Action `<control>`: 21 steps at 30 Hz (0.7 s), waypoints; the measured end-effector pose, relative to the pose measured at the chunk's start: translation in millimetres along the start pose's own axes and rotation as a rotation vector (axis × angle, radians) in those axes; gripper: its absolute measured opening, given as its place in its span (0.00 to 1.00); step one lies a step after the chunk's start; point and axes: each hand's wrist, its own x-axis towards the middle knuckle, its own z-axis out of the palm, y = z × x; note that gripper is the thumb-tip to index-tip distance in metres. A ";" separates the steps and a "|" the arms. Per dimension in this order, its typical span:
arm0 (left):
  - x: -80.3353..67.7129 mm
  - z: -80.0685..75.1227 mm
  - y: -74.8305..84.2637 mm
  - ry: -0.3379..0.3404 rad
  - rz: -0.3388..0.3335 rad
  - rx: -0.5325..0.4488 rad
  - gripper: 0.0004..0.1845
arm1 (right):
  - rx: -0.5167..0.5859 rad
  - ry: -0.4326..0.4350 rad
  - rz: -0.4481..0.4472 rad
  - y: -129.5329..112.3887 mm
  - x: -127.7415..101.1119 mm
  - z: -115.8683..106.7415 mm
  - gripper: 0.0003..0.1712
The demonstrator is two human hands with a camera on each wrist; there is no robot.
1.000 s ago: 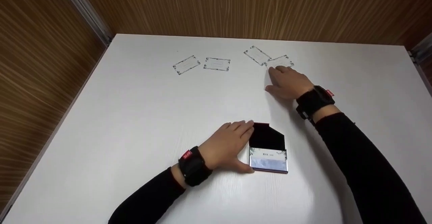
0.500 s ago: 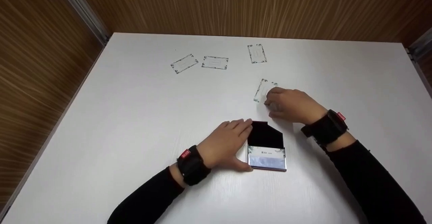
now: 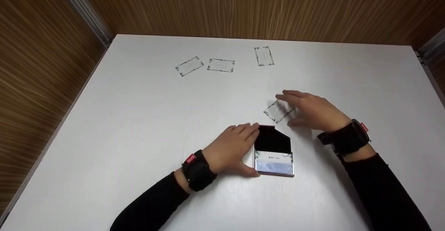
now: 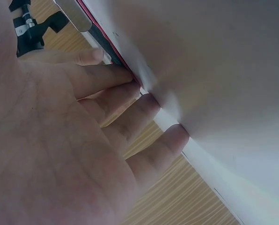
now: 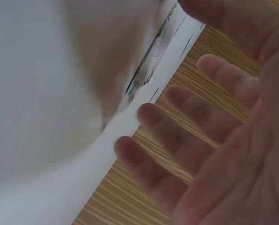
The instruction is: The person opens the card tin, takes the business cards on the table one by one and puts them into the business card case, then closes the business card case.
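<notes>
A card case (image 3: 272, 140) lies unfolded on the white table, its black lid inside facing up. A printed card (image 3: 274, 158) with leafy corners shows in its tray. My left hand (image 3: 230, 151) rests at the case's left side, fingers extended, fingertips by the lid and thumb at the lower corner. In the left wrist view, those fingertips touch down beside the case's red-edged side (image 4: 106, 40). Just beyond the case a leaf-bordered card (image 3: 275, 112) lies at an angle. Over its right part hovers my right hand (image 3: 314, 112), fingers spread and holding nothing; it hides one corner.
Farther back on the table (image 3: 139, 119) lie three more bordered cards: a tilted one (image 3: 189, 66), a level one (image 3: 221, 65) and an upright one (image 3: 264, 56). A wood-grain panel (image 3: 243, 8) stands behind the table, another (image 3: 41, 50) along the left.
The right hand has drawn one card from the back group toward the case, then let it go; the card has turned. The other card there has turned upright. My left hand stays in place.
</notes>
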 end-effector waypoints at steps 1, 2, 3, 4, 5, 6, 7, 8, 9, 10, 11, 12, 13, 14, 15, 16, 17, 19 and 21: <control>0.0 -0.1 -0.1 0.000 0.001 -0.001 0.63 | 0.011 -0.025 0.012 -0.2 0.6 -0.4 0.48; 0.1 -0.2 -0.3 0.000 0.002 -0.001 0.63 | 0.019 -0.042 0.023 -0.6 1.4 -0.7 0.49; 0.1 -0.2 -0.5 0.000 0.002 0.001 0.63 | 0.022 -0.049 0.030 -1.3 2.2 -1.0 0.48; 0.2 -0.1 -0.7 -0.001 0.004 0.002 0.63 | 0.021 -0.048 0.037 -2.2 2.8 -1.2 0.46; 0.0 -0.4 -0.9 -0.002 0.004 0.003 0.63 | 0.014 -0.041 0.038 -3.0 3.1 -1.4 0.44; 0.0 -0.8 -1.2 -0.003 0.005 0.006 0.63 | 0.003 -0.029 0.038 -3.8 3.2 -1.6 0.41; 0.0 -0.7 -1.0 -0.005 0.006 0.008 0.63 | -0.016 -0.015 0.035 -4.6 2.5 -1.3 0.38; 0.0 -0.9 -0.9 -0.006 0.006 0.011 0.63 | -0.037 0.000 0.032 -5.2 1.5 -1.2 0.36; 0.0 -1.2 -0.8 -0.007 0.006 0.012 0.63 | -0.055 0.013 0.031 -5.5 0.6 -0.9 0.33; 0.0 -1.7 -0.6 -0.008 0.006 0.011 0.63 | -0.068 0.025 0.030 -5.2 -0.2 -0.4 0.32; -0.3 -2.3 -0.3 -0.010 0.005 0.010 0.63 | -0.077 0.034 0.031 -4.9 -0.6 0.2 0.31; -0.1 -2.3 -0.2 -0.010 0.005 0.009 0.63 | -0.080 0.041 0.037 -4.5 -1.0 0.5 0.30; -0.1 -2.3 -0.2 -0.011 0.006 0.007 0.63 | -0.080 0.047 0.043 -3.9 -1.2 0.9 0.29; -0.3 -2.3 -0.1 -0.011 0.005 0.006 0.63 | -0.073 0.050 0.053 -3.2 -1.1 1.3 0.28; -0.5 -2.2 -0.1 -0.010 0.005 0.003 0.63 | -0.065 0.049 0.066 -2.3 -0.9 1.7 0.27; -0.7 -2.0 -0.1 -0.009 0.004 0.001 0.63 | -0.056 0.047 0.077 -1.4 -0.7 1.7 0.26; -0.8 -1.5 -0.1 -0.005 0.003 -0.002 0.63 | -0.045 0.037 0.090 -0.4 -0.6 1.3 0.26; -0.8 -0.8 -0.3 -0.002 0.002 -0.009 0.63 | -0.021 -0.001 0.120 2.6 -1.1 -0.1 0.24; -0.8 -0.2 0.0 -0.002 0.002 -0.017 0.62 | 0.019 -0.060 0.155 6.6 -2.6 -1.6 0.25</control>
